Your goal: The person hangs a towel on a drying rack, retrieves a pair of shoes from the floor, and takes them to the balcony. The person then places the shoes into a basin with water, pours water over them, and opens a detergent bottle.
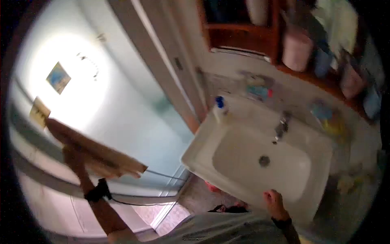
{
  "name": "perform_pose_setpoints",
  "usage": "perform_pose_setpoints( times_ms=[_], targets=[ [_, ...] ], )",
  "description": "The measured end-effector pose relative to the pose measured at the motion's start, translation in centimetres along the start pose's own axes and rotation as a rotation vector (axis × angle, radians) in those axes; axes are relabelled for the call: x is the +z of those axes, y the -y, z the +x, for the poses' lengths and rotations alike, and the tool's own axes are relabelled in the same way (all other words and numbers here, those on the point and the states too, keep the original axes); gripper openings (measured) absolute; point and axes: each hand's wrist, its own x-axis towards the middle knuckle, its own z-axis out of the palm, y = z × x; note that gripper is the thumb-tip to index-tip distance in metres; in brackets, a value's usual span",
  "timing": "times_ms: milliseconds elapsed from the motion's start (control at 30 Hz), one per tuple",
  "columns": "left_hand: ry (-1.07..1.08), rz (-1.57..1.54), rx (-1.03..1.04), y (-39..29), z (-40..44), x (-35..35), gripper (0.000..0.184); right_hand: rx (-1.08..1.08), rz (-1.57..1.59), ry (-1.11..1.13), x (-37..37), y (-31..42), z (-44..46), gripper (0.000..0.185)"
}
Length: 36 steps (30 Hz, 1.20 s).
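On the left, my left hand, with a black band on its wrist, is at a long brown towel. Its fingers are blurred against the fabric but look closed on it. The towel slants down to the right in front of a pale frosted door panel. My right hand hovers over the front rim of a white washbasin, fingers curled in and nothing visible in them. A dark band circles that wrist too.
A white bottle with a blue top stands on the basin's back left corner. The metal tap rises at the back. Above, a wooden shelf carries a pink cup and other items. Several blurred colourful things lie behind the basin.
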Motion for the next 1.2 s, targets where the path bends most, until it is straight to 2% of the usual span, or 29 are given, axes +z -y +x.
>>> perform_pose_setpoints(
  times_ms=[33,100,233,333,400,533,600,700,733,800,833,900,933,1000,1067,1133,1167,1200],
  targets=[
    [0.021,-0.05,0.038,0.0,0.1,0.1,0.051,-0.031,-0.063,-0.024,0.6,-0.3,-0.7,0.027],
    [0.077,-0.179,0.127,-0.4,0.4,0.1,0.049,-0.061,0.002,-0.078,0.9,1.2,-2.2,0.023],
    [0.313,-0.452,0.338,-3.6,0.1,-0.3,0.044,0.015,-0.048,-0.144,1.3,4.6,-3.7,0.014],
    [0.578,-0.606,0.55,-7.6,-1.4,-2.1,0.041,0.034,0.073,-0.305,0.5,8.4,-4.5,0.015],
    [0.77,-0.676,0.695,-10.4,-2.5,-3.4,0.039,-0.106,0.024,-0.347,-0.1,9.6,-4.9,0.01],
    [1.2,-0.737,1.008,-15.7,-4.8,-6.9,0.036,-0.034,0.018,-0.376,0.7,8.7,-8.3,0.01],
    [1.415,-0.737,1.162,-18.4,-6.3,-9.0,0.034,0.089,0.119,-0.358,1.6,7.1,-10.1,0.018],
    [1.697,-0.722,1.348,-22.1,-9.0,-12.4,0.032,0.138,0.232,-0.445,0.3,7.9,-11.0,0.026],
    [1.786,-0.714,1.401,-23.2,-10.3,-13.5,0.032,0.105,0.215,-0.459,-0.9,8.9,-11.2,0.026],
    [1.911,-0.693,1.483,-24.8,-12.8,-15.8,0.031,0.161,0.603,-0.371,-4.1,13.1,-11.9,0.035],
    [1.971,-0.681,1.519,-25.6,-14.4,-16.9,0.03,0.136,0.583,-0.38,-5.4,14.8,-12.4,0.035],
    [2.051,-0.668,1.579,-26.9,-17.8,-18.9,0.03,-0.265,0.585,-0.386,-7.9,16.8,-14.0,0.052],
    [2.076,-0.667,1.599,-27.6,-19.6,-19.9,0.03,-0.27,0.571,-0.386,-8.9,16.6,-15.6,0.052],
    [2.098,-0.687,1.635,-28.6,-23.8,-21.9,0.03,-0.29,0.73,-0.156,-10.8,16.0,-19.6,0.056],
    [2.023,-0.798,1.67,-29.6,-27.9,-23.8,0.026,-0.212,0.724,-0.062,-13.2,15.0,-24.6,0.052],
    [1.954,-0.904,1.714,-30.9,-31.4,-25.1,0.023,-0.058,0.501,-0.085,-16.7,12.9,-30.4,0.043],
    [1.951,-0.91,1.728,-31.4,-32.8,-25.1,0.023,0.006,0.479,-0.22,-17.9,11.6,-33.9,0.039],
    [1.574,-1.074,1.895,-32.1,-34.0,-24.9,0.023,0.073,0.459,-0.354,-19.1,10.4,-37.4,0.034]
  ],
)
